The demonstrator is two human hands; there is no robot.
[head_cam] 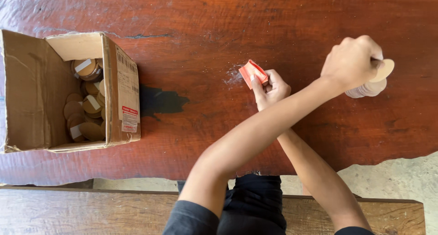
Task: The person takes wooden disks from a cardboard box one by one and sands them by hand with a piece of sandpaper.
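My arms are crossed, the left one over the right. My left hand [353, 61] reaches to the far right and grips a thin round wooden disc [384, 69] just above a short stack of similar discs [367, 89] on the red-brown table [273, 20]. My right hand [270, 90] rests near the table's middle and pinches a small folded orange piece of abrasive paper [253, 72]. A light patch of dust [233, 76] lies beside that paper.
An open cardboard box [121, 91] stands at the left with several round wooden discs [86, 109] inside, some bearing pale tape strips. A dark stain [160, 101] marks the table beside it. A wooden bench [82, 212] runs along the near edge.
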